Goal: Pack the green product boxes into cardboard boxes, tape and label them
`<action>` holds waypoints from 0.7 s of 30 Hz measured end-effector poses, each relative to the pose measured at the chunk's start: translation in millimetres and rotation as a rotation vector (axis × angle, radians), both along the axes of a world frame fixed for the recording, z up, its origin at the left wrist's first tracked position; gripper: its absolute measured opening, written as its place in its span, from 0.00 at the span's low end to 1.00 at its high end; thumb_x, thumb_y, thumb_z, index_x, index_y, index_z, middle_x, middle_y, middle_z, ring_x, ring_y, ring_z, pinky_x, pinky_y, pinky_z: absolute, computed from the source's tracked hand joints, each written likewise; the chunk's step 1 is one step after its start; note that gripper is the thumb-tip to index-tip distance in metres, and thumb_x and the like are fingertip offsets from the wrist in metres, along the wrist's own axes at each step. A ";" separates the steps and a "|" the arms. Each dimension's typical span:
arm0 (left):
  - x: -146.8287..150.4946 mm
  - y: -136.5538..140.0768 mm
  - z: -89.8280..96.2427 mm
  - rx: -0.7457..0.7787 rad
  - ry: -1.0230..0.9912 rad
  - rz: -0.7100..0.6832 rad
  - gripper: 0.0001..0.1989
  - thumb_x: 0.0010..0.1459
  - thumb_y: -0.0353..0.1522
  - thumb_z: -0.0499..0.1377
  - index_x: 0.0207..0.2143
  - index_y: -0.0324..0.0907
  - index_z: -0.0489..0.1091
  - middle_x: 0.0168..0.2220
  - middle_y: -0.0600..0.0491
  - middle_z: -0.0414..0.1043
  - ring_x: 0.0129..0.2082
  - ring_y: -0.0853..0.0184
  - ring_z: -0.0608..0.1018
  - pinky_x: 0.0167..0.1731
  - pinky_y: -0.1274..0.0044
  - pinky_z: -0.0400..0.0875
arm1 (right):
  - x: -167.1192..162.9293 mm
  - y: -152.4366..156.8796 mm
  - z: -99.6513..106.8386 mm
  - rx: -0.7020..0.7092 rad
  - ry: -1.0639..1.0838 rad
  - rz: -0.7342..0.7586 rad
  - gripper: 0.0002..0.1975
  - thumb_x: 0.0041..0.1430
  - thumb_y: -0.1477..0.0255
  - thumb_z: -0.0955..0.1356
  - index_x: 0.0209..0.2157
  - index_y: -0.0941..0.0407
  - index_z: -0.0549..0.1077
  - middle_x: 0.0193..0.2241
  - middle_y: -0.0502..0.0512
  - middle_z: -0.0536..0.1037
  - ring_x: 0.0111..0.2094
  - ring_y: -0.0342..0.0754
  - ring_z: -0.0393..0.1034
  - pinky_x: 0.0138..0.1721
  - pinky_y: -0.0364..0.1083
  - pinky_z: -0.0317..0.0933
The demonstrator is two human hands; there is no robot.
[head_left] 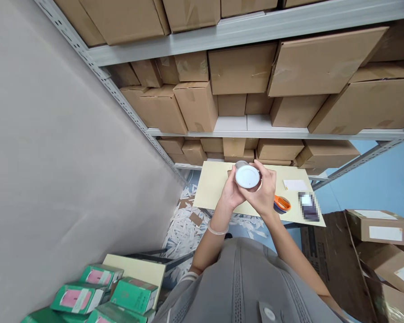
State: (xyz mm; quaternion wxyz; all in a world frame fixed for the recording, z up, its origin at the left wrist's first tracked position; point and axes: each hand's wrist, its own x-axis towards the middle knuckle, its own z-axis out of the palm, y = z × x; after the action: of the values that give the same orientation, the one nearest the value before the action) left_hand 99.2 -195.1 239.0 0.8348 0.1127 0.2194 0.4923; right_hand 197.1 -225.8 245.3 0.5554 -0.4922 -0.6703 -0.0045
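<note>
In front of metal shelving [202, 39], above the pale tabletop [212, 184]: clasping a white-topped container [248, 176] between left hand [232, 193] and right hand [265, 190], likely inspecting; next, probably calling for steady turning.

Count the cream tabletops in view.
2: one cream tabletop beneath the left hand and right hand, holding a white-lidded container; another cream tabletop at lower left, partly under green boxes. More could be hidden.

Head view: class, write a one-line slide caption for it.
Left hand and right hand hold a round white-topped container over a cream table, before shelves of cardboard boxes.
</note>
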 end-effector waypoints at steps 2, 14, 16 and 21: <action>0.4 0.0 0.3 -0.004 -0.035 0.009 0.24 0.61 0.50 0.57 0.46 0.40 0.74 0.45 0.47 0.79 0.49 0.57 0.78 0.54 0.66 0.71 | -0.7 3.1 0.9 0.001 -0.023 0.006 0.37 0.52 0.68 0.72 0.63 0.51 0.59 0.50 0.59 0.75 0.49 0.59 0.66 0.49 0.61 0.64; -7.3 -2.3 7.3 0.054 0.131 0.116 0.23 0.58 0.47 0.62 0.47 0.39 0.72 0.44 0.46 0.78 0.49 0.57 0.78 0.53 0.68 0.72 | 1.5 -2.0 -8.6 -0.052 0.028 -0.003 0.31 0.54 0.65 0.71 0.58 0.52 0.63 0.52 0.61 0.73 0.50 0.59 0.66 0.51 0.60 0.62; -6.1 -3.6 3.8 0.166 0.241 0.233 0.24 0.54 0.45 0.66 0.48 0.40 0.71 0.45 0.47 0.77 0.50 0.57 0.77 0.53 0.69 0.71 | 4.9 -4.4 -16.7 -0.094 0.083 -0.023 0.30 0.53 0.63 0.72 0.57 0.52 0.64 0.50 0.61 0.73 0.49 0.59 0.65 0.49 0.59 0.64; -3.1 -9.2 -5.6 0.439 0.625 0.368 0.36 0.41 0.38 0.75 0.52 0.43 0.67 0.48 0.46 0.75 0.53 0.54 0.75 0.54 0.66 0.68 | 14.8 -0.5 -42.6 -0.162 0.132 -0.051 0.27 0.53 0.64 0.71 0.55 0.53 0.66 0.49 0.60 0.73 0.50 0.59 0.65 0.49 0.60 0.65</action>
State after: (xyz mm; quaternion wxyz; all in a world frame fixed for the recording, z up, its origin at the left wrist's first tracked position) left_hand 96.1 -204.4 233.4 0.5823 0.3908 0.3683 0.6104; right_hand 211.9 -226.4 202.8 0.5565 -0.5516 -0.6177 0.0677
